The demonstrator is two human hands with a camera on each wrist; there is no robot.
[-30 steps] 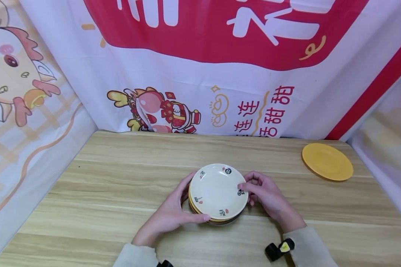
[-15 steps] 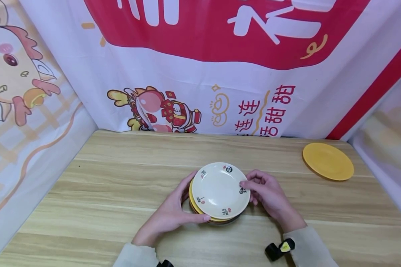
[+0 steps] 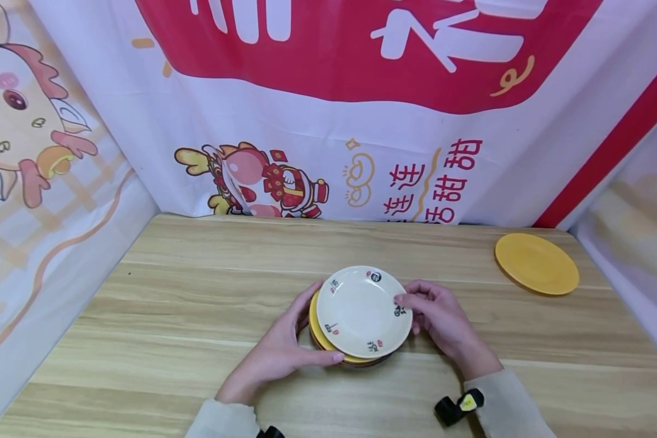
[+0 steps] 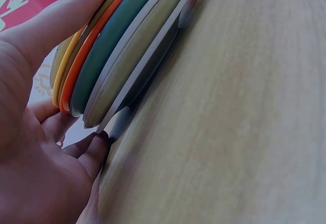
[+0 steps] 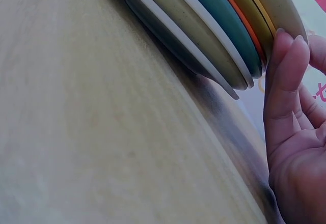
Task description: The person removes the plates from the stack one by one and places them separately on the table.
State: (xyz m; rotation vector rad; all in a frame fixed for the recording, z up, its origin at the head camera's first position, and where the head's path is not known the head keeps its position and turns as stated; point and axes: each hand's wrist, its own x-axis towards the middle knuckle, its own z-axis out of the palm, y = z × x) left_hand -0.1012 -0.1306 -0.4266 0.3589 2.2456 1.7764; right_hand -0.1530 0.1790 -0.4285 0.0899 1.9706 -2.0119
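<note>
A cream plate (image 3: 364, 316) with small black and red drawings lies on top of a stack, shifted a little to the right. Just beneath it, the rim of a yellow plate (image 3: 319, 325) shows on the left. The wrist views reveal several plates lower down, among them an orange plate (image 4: 94, 46) and a green plate (image 4: 109, 46). My left hand (image 3: 285, 347) grips the stack from the left, thumb along the front rim and fingers around the far side. With thumb above and fingers below, my right hand (image 3: 440, 319) pinches the cream plate's right edge.
A separate yellow plate (image 3: 536, 264) lies at the table's back right corner. The wooden table (image 3: 197, 304) is bordered by printed cloth: a white and red back cloth (image 3: 328, 152), plus side cloths at left and right.
The cream plate has slid slightly to the right over the stack with my right hand, exposing more of the yellow rim beneath. My left hand has stayed in place.
</note>
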